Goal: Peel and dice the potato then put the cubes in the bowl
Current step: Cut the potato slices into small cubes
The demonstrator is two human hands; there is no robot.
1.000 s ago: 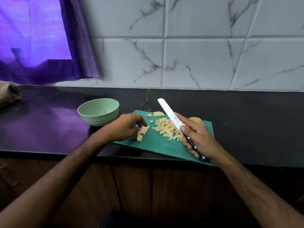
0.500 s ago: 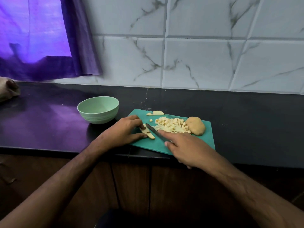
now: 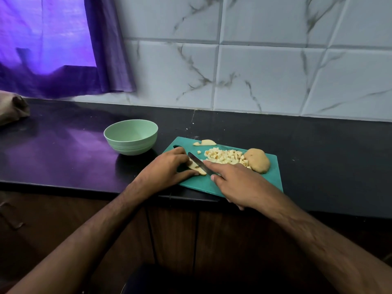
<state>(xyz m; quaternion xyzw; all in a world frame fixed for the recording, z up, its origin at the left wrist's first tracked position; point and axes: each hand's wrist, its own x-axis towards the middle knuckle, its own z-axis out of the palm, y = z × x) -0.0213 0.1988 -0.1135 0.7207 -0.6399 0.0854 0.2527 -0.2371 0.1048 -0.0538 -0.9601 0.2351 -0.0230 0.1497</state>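
The potato slice [image 3: 196, 166] lies at the near left of the green cutting board [image 3: 273, 177], pinned flat by the left hand [image 3: 167, 169], whose fingers curl over it. The right hand [image 3: 237, 183] grips the knife [image 3: 200, 164], forefinger along the spine, the blade across the slice. Raw potato is firm and stiff but wet and slippery on its cut face, so I judge it best held from above, fingertips tucked back from the edge. Count: one slice under the blade, one pile of cubes [image 3: 224, 157] at the board's middle, one uncut piece [image 3: 257, 160] at its right, two scraps [image 3: 204, 142] at its far edge, one bowl [image 3: 131, 136] left of the board on the desk [image 3: 63, 149], with no cubes visible in it
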